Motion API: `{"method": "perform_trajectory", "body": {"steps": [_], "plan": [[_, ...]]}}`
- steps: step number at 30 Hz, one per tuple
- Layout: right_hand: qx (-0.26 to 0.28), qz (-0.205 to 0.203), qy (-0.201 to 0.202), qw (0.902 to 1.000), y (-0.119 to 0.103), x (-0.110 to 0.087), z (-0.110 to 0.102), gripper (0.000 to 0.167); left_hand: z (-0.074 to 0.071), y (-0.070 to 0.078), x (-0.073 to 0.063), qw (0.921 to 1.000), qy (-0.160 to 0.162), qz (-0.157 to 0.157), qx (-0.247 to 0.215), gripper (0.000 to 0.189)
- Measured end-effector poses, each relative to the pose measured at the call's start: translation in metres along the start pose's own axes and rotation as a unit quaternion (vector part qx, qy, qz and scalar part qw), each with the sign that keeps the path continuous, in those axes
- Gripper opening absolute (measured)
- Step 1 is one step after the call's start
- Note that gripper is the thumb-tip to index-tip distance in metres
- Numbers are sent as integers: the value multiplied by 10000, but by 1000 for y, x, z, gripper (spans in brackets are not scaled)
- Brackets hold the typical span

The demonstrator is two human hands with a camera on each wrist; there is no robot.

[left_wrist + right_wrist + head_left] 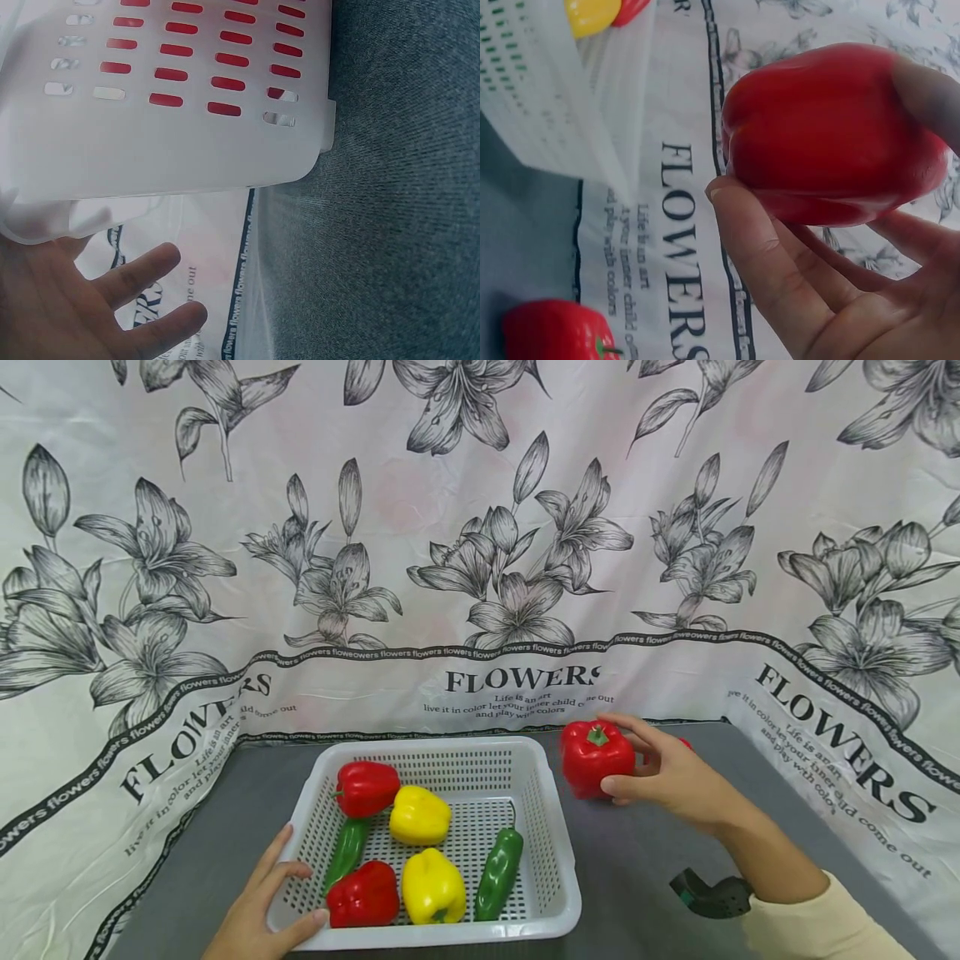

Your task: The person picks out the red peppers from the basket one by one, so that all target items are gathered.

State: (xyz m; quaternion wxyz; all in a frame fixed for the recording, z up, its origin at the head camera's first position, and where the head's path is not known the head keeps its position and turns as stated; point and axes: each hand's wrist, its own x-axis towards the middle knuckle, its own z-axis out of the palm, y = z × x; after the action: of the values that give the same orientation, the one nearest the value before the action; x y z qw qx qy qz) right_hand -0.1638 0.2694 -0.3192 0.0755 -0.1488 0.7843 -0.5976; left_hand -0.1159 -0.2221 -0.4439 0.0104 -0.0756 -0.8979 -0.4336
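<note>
My right hand [678, 777] grips a red bell pepper [596, 760] between thumb and fingers, just beyond the right wall of a white perforated basket [566, 860]. In the right wrist view the same red bell pepper [825, 135] is held up off the table, its underside on the fingers. My left hand [258, 902] rests at the basket's left rim with fingers spread. Outside the basket wall [150, 157], two fingers [161, 330] reach out straight. Inside lie two red peppers [367, 895], two yellow peppers [433, 887] and two long green vegetables [498, 875].
Another red pepper [555, 330] lies on the grey table [622, 893], mostly hidden behind the right hand in the head view. A dark strap-like piece [712, 893] shows at the right wrist. A white flower-printed curtain [450, 693] closes off the back and sides.
</note>
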Motion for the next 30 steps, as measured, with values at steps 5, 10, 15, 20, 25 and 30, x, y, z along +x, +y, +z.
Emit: {"method": "perform_trajectory", "body": {"steps": [5, 10, 15, 20, 25, 30], "plan": [[-104, -43, 151, 9998, 1, -6, -12, 75, 0, 0, 0, 10000, -15, -49, 13, 43], [-254, -48, 298, 9992, 0, -12, -23, 74, 0, 1, 0, 9999, -36, -113, -23, 44], [-367, -165, 422, 9983, 1, -18, -34, 73, 0, 1, 0, 9998, -90, -173, -65, 45], [-342, -355, 470, 9977, 6, -21, -46, 71, -1, 3, 0, 9996, -99, -217, -122, 45], [-330, -461, 504, 9971, 11, -24, -60, 69, -1, 4, -1, 9995, -120, -241, -134, 45], [-304, -582, 546, 9963, 20, -27, -75, 68, -1, 3, -1, 9996, -115, -232, -92, 45]]}}
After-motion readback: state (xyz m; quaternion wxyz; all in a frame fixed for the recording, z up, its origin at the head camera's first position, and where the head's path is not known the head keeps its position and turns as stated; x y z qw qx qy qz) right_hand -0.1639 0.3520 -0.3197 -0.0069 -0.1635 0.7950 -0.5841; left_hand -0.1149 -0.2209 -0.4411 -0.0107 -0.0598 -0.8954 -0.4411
